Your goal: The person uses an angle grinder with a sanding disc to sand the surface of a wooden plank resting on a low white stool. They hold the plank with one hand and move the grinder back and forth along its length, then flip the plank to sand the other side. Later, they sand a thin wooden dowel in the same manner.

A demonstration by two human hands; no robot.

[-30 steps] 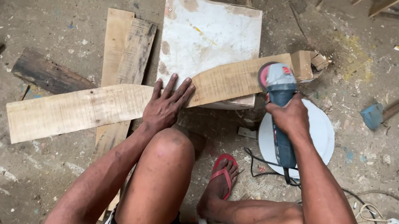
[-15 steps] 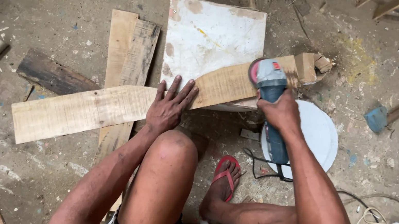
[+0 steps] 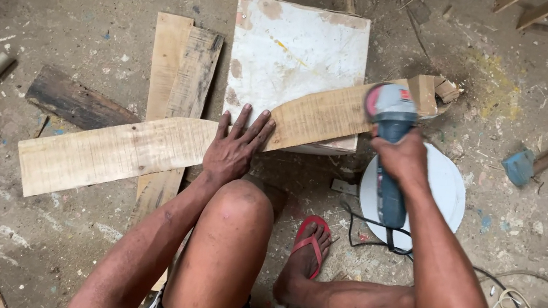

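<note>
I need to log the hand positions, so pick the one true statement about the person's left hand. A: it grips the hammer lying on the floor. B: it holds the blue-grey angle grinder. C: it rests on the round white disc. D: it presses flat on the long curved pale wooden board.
D: the left hand lies flat with fingers spread on the long curved pale wooden board, while the right hand holds the blue-grey angle grinder.

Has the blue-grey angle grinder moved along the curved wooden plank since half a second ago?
Yes. The blue-grey angle grinder slid right along the curved wooden plank, nearer the small wooden block at its end.
</note>
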